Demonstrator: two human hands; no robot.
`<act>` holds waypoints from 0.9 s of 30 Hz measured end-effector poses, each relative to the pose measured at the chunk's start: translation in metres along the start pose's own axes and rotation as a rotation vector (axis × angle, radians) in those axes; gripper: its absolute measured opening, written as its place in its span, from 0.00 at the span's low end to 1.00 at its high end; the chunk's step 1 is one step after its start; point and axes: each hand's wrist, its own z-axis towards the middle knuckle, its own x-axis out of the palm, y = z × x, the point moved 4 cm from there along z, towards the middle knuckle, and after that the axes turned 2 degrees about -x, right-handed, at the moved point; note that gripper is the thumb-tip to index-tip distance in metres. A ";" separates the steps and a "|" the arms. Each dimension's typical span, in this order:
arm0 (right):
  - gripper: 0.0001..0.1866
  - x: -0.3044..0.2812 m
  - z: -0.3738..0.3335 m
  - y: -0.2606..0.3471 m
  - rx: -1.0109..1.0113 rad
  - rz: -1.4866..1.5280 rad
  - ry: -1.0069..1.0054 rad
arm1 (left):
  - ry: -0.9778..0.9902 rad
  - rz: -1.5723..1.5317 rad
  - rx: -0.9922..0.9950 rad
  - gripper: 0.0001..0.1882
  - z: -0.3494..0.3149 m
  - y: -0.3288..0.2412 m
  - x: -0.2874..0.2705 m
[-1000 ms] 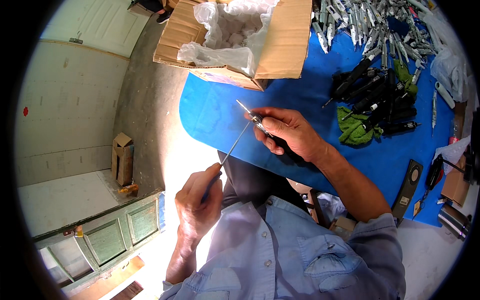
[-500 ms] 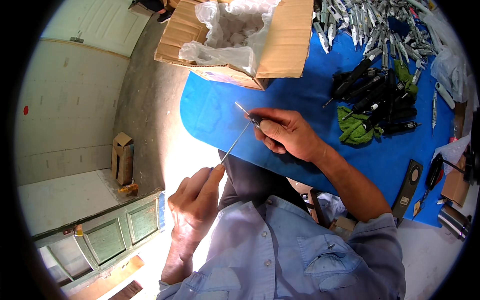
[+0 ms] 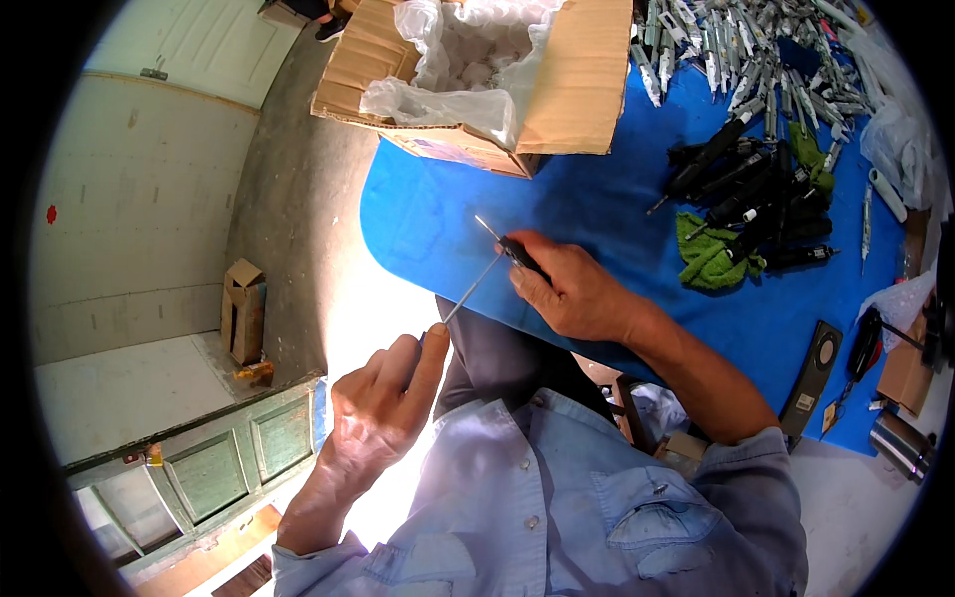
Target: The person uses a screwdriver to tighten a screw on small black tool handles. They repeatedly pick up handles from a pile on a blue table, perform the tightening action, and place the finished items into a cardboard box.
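Observation:
My left hand (image 3: 386, 400) is closed around the handle of a thin screwdriver (image 3: 472, 292), and only a bit of blue handle shows between the fingers. Its long metal shaft points up and to the right. In my right hand (image 3: 575, 287) is a black pen-shaped tool (image 3: 521, 257) with a slim metal tip jutting up and left. The far end of the screwdriver's shaft meets the black tool near its front; whether it enters a screw there is too small to tell. Both hands are raised at the near left edge of the blue-covered table (image 3: 438, 214).
An open cardboard box (image 3: 572, 85) lined with white plastic stands at the back. Right of it lie a heap of silvery pen-like tools (image 3: 731, 50), a pile of black tools (image 3: 786, 199) and a green cloth (image 3: 706, 254). A dark flat case (image 3: 814, 373) lies by the right edge.
The black tool has turned in my right hand, so more of its body shows. My left forearm has swung outward a little while the screwdriver stays against the tool.

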 end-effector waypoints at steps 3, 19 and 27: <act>0.14 0.001 0.000 0.000 0.040 0.010 0.021 | 0.031 0.034 0.038 0.25 0.004 0.001 -0.004; 0.10 0.005 -0.004 -0.001 -0.023 -0.086 -0.045 | 0.284 -1.284 -0.865 0.16 0.002 0.049 0.020; 0.09 0.008 -0.004 -0.001 -0.045 -0.093 -0.079 | 0.258 -1.496 -1.136 0.14 -0.009 0.047 0.037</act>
